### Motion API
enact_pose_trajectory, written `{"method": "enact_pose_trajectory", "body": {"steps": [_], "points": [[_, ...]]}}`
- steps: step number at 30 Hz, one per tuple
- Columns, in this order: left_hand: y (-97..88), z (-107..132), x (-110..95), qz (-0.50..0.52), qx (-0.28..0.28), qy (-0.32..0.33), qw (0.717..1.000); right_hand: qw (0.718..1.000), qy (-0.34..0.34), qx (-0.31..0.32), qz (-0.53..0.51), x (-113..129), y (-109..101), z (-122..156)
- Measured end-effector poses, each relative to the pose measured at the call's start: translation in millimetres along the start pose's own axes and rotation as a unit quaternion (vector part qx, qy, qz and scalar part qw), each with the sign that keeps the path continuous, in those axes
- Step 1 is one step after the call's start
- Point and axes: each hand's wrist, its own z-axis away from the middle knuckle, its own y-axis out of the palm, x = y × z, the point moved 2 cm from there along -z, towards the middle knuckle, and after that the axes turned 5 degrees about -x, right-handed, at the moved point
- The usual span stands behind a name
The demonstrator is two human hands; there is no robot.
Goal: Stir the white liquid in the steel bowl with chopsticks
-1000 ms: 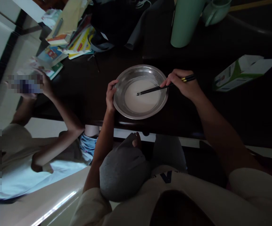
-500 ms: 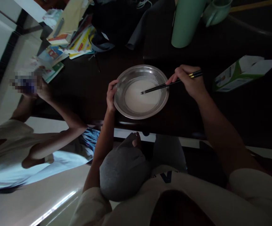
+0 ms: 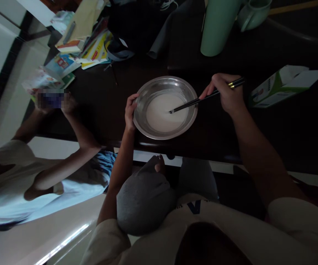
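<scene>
Left hand on the bowl, right hand on the chopsticks.

From where I stand, a neighbour has an elbow by the table's edge, near jumbled books; one bump there might slop the bowl. The left hand's fingers are hooked over the bowl's left rim, thumb hidden from me. If that hold slackened, a push from the chopsticks could slide the bowl, which sits near the table's front edge, above the lap. Its pale liquid meets the chopstick tips; too brisk a sweep could splash it out. A flask stands behind the right hand, which grips the chopsticks towards their upper ends. Farther right are a mug and an open carton, which a wide wrist swing could knock.
</scene>
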Motion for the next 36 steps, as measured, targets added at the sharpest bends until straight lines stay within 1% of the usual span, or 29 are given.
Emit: {"method": "enact_pose_trajectory", "body": {"steps": [1, 3, 6, 8, 11, 13, 15, 18, 20, 21, 25, 26, 27, 30, 32, 34, 36], "points": [[-0.7, 0, 1, -0.005, -0.001, 0.000, 1.000, 1.000, 0.003, 0.004, -0.004, 0, 0, 0], [-2.5, 0, 4, -0.019, -0.004, 0.001, 1.000, 0.999, 0.002, 0.040, -0.006, 1, 4, 2], [-4.2, -1, 6, -0.030, -0.005, 0.003, 1.000, 0.997, -0.015, 0.081, 0.004, 2, 12, 3], [-4.0, -2, 6, -0.028, -0.007, 0.007, 1.000, 0.997, -0.022, 0.068, 0.010, 1, 12, 2], [-2.4, -1, 4, -0.022, -0.012, 0.008, 1.000, 0.999, -0.029, 0.011, 0.006, -1, 5, -1], [-1.5, -1, 3, -0.018, -0.010, 0.003, 1.000, 1.000, -0.022, -0.008, 0.001, -1, 1, -2], [-1.0, -1, 2, -0.014, -0.004, 0.000, 1.000, 1.000, -0.012, 0.006, 0.000, 0, 2, -1], [-1.2, -1, 2, -0.008, -0.004, 0.000, 1.000, 0.999, -0.010, 0.052, 0.004, 1, 9, 2], [-1.5, -1, 2, -0.007, -0.008, 0.000, 1.000, 0.998, -0.014, 0.060, 0.007, 1, 11, 2], [-1.5, -1, 3, -0.007, -0.009, -0.001, 1.000, 0.999, -0.017, 0.051, 0.008, 1, 10, 1], [-1.6, -1, 4, -0.011, -0.010, 0.002, 1.000, 0.999, -0.029, -0.014, 0.001, -2, 0, -3], [-1.7, -1, 4, -0.011, -0.011, 0.004, 1.000, 0.999, -0.028, -0.018, -0.002, -2, 0, -3], [-1.7, -1, 4, -0.011, -0.011, 0.006, 1.000, 1.000, -0.025, -0.010, -0.005, -2, 0, -2], [-1.2, -1, 5, -0.007, -0.007, 0.004, 1.000, 0.999, -0.014, 0.051, -0.006, -2, 9, 1], [-0.7, -1, 4, -0.005, -0.004, 0.002, 1.000, 0.997, -0.007, 0.078, 0.003, -1, 14, 3], [-0.2, -1, 2, -0.005, -0.005, -0.002, 1.000, 0.998, -0.006, 0.059, 0.010, -1, 12, 2], [0.0, -1, 1, -0.005, -0.008, -0.005, 1.000, 1.000, -0.010, 0.017, 0.010, -1, 6, 0]]}}
